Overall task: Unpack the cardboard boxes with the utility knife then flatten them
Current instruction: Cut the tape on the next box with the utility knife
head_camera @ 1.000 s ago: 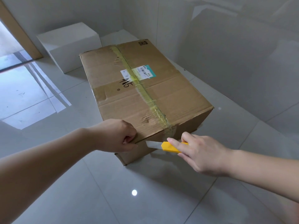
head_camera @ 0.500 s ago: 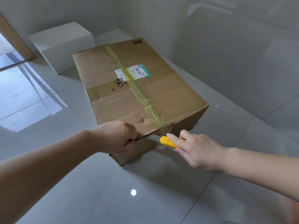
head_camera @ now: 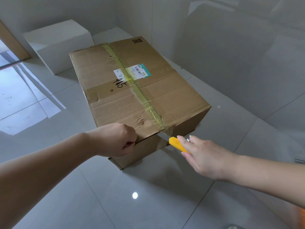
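- The big brown cardboard box (head_camera: 140,96) sits on the shiny grey tiled floor (head_camera: 115,204), in the middle of the view and a bit toward 12 o'clock
- The strip of yellowish tape (head_camera: 140,95) along the top of the box looks whole, so the top flaps are not open yet
- The left hand (head_camera: 118,139) is curled tight on the near edge of the top flap, at 9 o'clock from the tape end
- The right hand (head_camera: 203,154) is wrapped around the yellow plastic utility knife (head_camera: 177,143), and the silver blade (head_camera: 163,136) pokes in at the near edge just under the tape
- I think the job has only just begun: the first cut is starting at the near end
- Still left: cut the tape, open the flaps, take out what is inside, press the box flat
- A white box (head_camera: 61,45) waits at 11 o'clock, not touched; it may need doing too
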Available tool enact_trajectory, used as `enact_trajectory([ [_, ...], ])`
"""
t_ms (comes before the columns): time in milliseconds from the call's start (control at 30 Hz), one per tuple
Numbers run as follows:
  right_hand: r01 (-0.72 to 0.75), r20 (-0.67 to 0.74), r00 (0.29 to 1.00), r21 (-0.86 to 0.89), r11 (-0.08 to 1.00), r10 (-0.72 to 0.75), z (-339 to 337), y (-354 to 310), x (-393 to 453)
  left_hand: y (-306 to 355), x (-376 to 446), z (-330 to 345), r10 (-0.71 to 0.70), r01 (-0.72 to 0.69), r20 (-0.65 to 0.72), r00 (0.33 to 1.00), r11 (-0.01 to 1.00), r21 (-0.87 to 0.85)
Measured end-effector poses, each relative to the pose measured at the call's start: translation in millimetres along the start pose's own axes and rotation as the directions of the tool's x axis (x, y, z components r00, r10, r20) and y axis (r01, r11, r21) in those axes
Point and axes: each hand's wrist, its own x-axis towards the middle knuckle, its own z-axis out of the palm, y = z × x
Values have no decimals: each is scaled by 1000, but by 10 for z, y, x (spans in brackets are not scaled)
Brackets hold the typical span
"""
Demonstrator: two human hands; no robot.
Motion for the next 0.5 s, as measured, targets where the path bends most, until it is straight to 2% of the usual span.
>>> enact_trajectory([
  [233,-30,-15,999,-73,997,29,16,146,31,-17,-9,9,5,-5,-10,1000,1000,-15],
  [400,-2,-111,994,-59,998,-5,86,204,-66,-22,-3,10,30,-30,-20,999,999,-17],
  [500,62,-206,976,-61,996,-74,143,255,10,-19,7,2,24,-24,-12,1000,1000,14],
])
